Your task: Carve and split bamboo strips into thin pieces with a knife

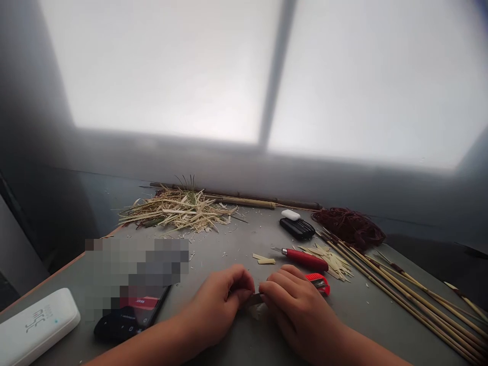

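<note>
In the head view, my right hand [305,312] is wrapped around a red box cutter [322,283], whose back end sticks out behind the fingers. Its blade [254,299] points left, reaching the fingertips of my left hand [219,305]. Those fingers are pinched together over the table; whatever they hold is mostly hidden. Pale shavings lie just below the blade. Beyond my hands are two short flat pale strips [266,260] and a red-handled craft knife [307,259]. A small heap of cut pale slivers [335,263] lies beside that knife.
A pile of straw-like shavings [186,211] sits at the back left, dark red fibre [348,226] at the back right. Long thin canes [404,295] run along the right. A black case [297,229], a phone [129,317] and a white device [41,325] also lie on the table.
</note>
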A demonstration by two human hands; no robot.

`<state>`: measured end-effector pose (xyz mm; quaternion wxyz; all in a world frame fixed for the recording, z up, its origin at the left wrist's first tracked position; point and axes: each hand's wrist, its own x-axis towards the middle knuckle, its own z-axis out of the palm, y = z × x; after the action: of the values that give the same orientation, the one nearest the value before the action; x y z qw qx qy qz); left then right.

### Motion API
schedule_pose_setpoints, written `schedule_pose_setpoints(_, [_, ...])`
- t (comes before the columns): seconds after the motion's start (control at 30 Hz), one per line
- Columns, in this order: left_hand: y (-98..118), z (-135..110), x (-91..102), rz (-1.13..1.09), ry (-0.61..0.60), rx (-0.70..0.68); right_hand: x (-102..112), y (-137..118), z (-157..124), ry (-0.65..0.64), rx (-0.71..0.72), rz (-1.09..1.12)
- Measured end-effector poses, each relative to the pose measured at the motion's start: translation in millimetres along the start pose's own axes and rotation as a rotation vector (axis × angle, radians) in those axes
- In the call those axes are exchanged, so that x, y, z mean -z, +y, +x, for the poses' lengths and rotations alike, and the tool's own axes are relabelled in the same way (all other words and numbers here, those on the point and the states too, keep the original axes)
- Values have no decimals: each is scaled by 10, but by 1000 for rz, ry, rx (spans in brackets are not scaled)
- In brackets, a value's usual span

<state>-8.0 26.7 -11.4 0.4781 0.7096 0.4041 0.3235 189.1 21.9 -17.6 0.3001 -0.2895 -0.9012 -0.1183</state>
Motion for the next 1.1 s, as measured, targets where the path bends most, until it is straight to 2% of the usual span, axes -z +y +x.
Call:
schedule_pose_setpoints(0.2, [-5,0,1,-13,-30,-9,44,-23,14,-63,44,76])
schedule_pose_setpoints(0.4, [-5,1,-1,35,-17,-13,8,-9,3,26,8,-3])
schedule_pose_setpoints(0.57, [-13,3,11,33,-32,-5,-9,4,-3,-51,36,-18])
schedule_pose_setpoints(0.77, [-39,-4,18,3,-59,-13,9,-11,-6,33,4,-26])
schedule_pose_setpoints(1.1, [-24,-5,24,-32,-85,1,2,10,-19,-76,22,6])
